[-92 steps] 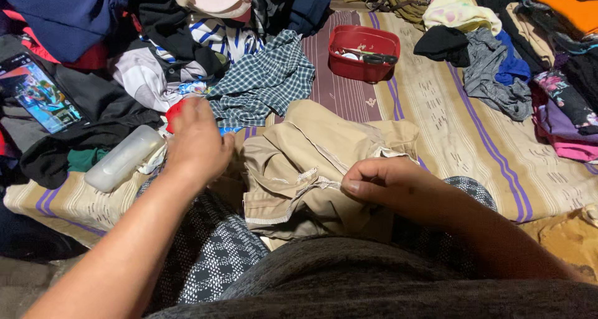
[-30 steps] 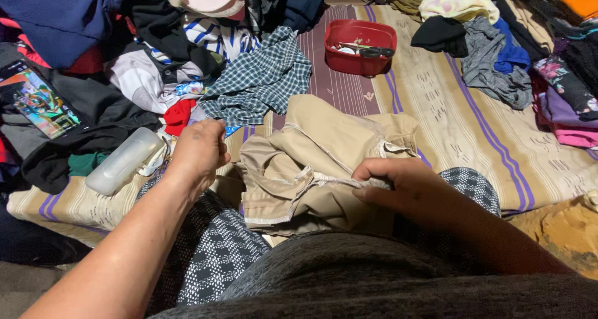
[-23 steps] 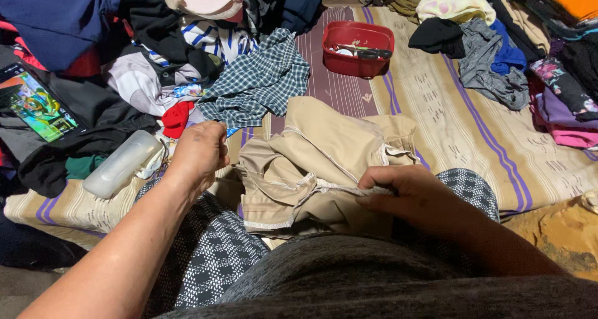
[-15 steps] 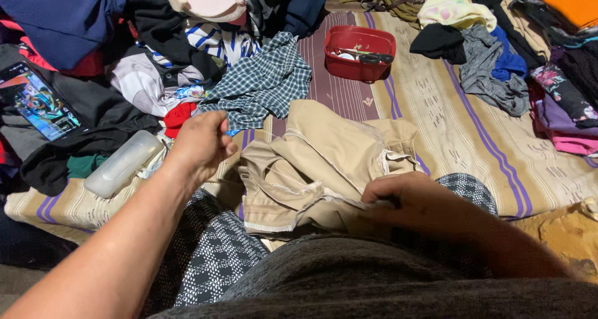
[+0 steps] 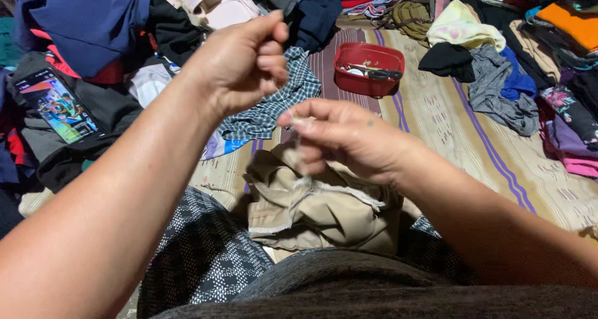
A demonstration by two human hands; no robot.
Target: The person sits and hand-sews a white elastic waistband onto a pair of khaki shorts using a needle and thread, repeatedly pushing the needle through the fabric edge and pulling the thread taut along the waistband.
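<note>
Underneath, striped mat (image 5: pixel 461 138), seemingly ringed by clothes (image 5: pixel 498 88).

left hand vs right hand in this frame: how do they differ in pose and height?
The left hand is raised higher, closed in a loose fist with thumb pinched to fingers. The right hand sits lower, just above the tan garment, with fingers stretched leftward in a fingertip pinch. The left hand is clear of the cloth, while the right hand hangs close over it. Both are bare, and a thin thread seems to run between them.
</note>
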